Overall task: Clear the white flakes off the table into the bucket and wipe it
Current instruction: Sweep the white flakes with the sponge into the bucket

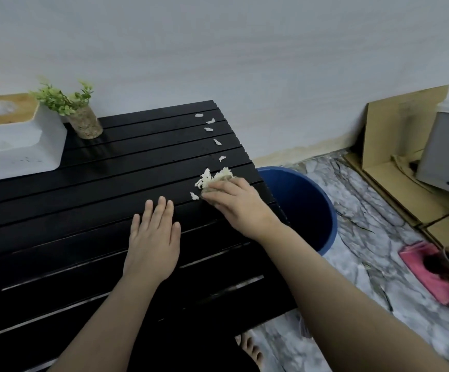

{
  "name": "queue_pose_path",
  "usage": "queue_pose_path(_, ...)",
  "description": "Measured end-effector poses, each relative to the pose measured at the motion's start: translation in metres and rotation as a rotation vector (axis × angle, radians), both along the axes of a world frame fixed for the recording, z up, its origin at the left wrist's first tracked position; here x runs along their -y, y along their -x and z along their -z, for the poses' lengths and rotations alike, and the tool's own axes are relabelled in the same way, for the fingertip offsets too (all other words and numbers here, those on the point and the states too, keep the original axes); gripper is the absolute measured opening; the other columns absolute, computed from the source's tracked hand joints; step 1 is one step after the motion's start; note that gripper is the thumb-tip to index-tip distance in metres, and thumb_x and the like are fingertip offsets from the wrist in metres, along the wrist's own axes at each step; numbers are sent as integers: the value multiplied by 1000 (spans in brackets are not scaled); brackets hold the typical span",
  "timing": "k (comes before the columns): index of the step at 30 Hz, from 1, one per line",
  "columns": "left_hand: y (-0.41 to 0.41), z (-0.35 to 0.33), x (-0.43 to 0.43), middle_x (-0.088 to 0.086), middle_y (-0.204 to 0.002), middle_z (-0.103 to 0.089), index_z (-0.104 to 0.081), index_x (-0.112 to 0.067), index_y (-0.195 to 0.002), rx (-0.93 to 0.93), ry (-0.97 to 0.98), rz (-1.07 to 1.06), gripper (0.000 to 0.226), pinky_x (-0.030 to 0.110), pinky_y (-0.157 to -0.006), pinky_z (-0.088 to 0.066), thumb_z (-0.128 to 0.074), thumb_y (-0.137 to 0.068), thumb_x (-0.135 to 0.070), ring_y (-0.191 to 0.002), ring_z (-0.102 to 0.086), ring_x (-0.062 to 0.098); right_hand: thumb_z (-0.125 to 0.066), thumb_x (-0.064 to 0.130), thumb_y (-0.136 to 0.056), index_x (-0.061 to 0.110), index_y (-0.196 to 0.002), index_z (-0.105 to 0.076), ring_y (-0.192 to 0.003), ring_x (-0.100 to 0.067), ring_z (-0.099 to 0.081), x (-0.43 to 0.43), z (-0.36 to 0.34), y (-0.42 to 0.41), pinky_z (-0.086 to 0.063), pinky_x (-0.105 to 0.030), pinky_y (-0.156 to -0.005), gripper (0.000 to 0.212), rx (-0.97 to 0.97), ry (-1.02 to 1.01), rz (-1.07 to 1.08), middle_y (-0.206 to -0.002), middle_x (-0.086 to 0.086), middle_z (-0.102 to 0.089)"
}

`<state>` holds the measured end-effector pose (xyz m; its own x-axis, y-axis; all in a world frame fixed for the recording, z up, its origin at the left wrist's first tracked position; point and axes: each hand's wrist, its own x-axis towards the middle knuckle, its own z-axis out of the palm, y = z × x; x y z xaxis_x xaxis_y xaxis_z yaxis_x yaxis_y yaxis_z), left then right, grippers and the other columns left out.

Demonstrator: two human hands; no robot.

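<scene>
A black slatted table (83, 189) fills the left and middle of the view. A pile of white flakes (212, 176) lies near its right edge, and several loose flakes (210, 121) trail toward the far right corner. My right hand (238, 204) is closed over a small brownish cloth or sponge (207, 197), pressed on the table right behind the pile. My left hand (153, 237) rests flat on the slats, fingers together, holding nothing. A blue bucket (322, 210) stands on the floor just past the table's right edge, below the pile.
A white tissue box with a wooden lid (16, 140) and a small potted plant (81, 114) stand at the table's far left. Cardboard (395, 135) leans on the wall at right. A pink item (432, 272) lies on the marble-patterned floor. My bare foot (250, 347) shows below the table.
</scene>
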<state>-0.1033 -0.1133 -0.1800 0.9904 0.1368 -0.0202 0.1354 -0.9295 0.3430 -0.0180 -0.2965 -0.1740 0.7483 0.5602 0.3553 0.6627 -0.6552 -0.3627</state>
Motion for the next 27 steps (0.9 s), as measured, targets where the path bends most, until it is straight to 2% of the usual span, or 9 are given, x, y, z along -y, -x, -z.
queue_pose_path(3,-2,2,0,-6,-158,2,-5,-20,-146,-1,-6,0,53,36,-117,8,-16,-96,-35,-144,12,11,-49,21,-92,25,-120,-60,-113,-27,-49,17,-10,29,-45,-49,-88,30,-6,-39,-108,-127,1,-58)
queue_pose_path(7,-3,4,0,-6,-157,4,-4,-20,-146,-7,-24,-3,54,35,-117,8,-14,-96,-36,-143,14,11,-54,29,-90,33,-119,-54,-120,-19,-40,49,-10,96,-43,-41,-86,30,-85,123,-351,-136,8,-47)
queue_pose_path(10,-2,4,-1,-6,-157,4,-4,-20,-146,-8,-29,-1,54,35,-116,9,-14,-96,-36,-143,14,11,-56,35,-87,33,-106,-53,-118,-20,-42,41,-3,79,-45,-41,-81,19,-51,116,-281,-129,8,-52)
queue_pose_path(15,-2,2,-1,-5,-158,-3,-9,-20,-146,-7,-26,-2,53,36,-117,5,-18,-96,-35,-145,7,13,-65,15,-83,23,-97,-61,-107,-28,-50,21,2,1,-47,-52,-81,16,-76,8,-54,-115,3,-62)
queue_pose_path(17,-7,-2,-2,-4,-156,-16,-19,-20,-145,25,-31,-27,51,39,-117,-3,-23,-96,-34,-145,-6,16,-67,9,-81,17,-97,-65,-100,-28,-51,21,-7,-5,-47,-44,-87,18,-50,-62,18,-112,0,-64)
queue_pose_path(19,-22,-9,-6,-4,-152,-27,-26,-22,-143,82,-39,-52,49,41,-114,-11,-26,-95,-34,-140,-19,18,-65,11,-84,16,-99,-66,-104,-21,-48,32,-17,3,-36,-24,-96,16,-51,-139,60,-115,1,-63)
queue_pose_path(22,-61,-18,-15,-3,-153,-26,-24,-21,-144,108,-16,-43,50,42,-116,-6,-25,-96,-34,-143,-14,19,-63,13,-86,20,-105,-64,-112,-13,-44,57,-13,14,-21,-9,-98,19,-59,-188,146,-120,6,-60)
queue_pose_path(24,-87,-19,-19,-3,-156,-19,-19,-20,-145,83,-12,-20,51,41,-117,1,-23,-96,-34,-145,-4,17,-63,10,-86,21,-108,-63,-113,-18,-45,65,0,4,-25,-13,-96,25,-79,-191,305,-120,5,-59)
queue_pose_path(27,-118,-15,-25,-3,-157,-12,-15,-19,-146,48,-20,-16,52,40,-117,3,-21,-97,-34,-145,2,16,-63,11,-86,23,-105,-64,-108,-27,-49,51,10,-12,-40,-35,-91,22,-90,-108,372,-116,3,-61)
